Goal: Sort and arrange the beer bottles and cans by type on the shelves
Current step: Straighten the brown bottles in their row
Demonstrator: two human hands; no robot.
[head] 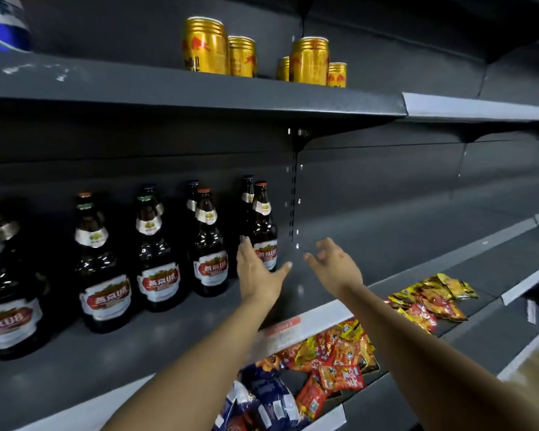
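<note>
Dark grey metal shelving fills the view, with a slotted upright [294, 194] running down the back panel between two bays. On the middle shelf [112, 359] stands a row of brown glass beer bottles [156, 244] with red and white labels, several with a second bottle behind; the row ends at the rightmost bottle [263, 223], just left of the upright. The shelf to the right of that bottle is bare grey metal with a few glints of light. On the upper shelf [168, 88] stand five gold cans [308, 60] with red markings, in two loose clusters, and a blue and white container [3, 23] shows at the far left edge.

Both arms reach forward over the middle shelf. The left hand [255, 275] has its fingers straight and thumb spread wide, beside the rightmost bottle, holding nothing; whether it touches the glass cannot be told. The right hand [333, 262] hangs near it, fingers loosely bent, its grip empty.

White price strips [311, 325] edge the shelves. Below, red and yellow snack packets [339, 359] and blue packets [268, 396] lie heaped, with another heap [433, 300] further right.
</note>
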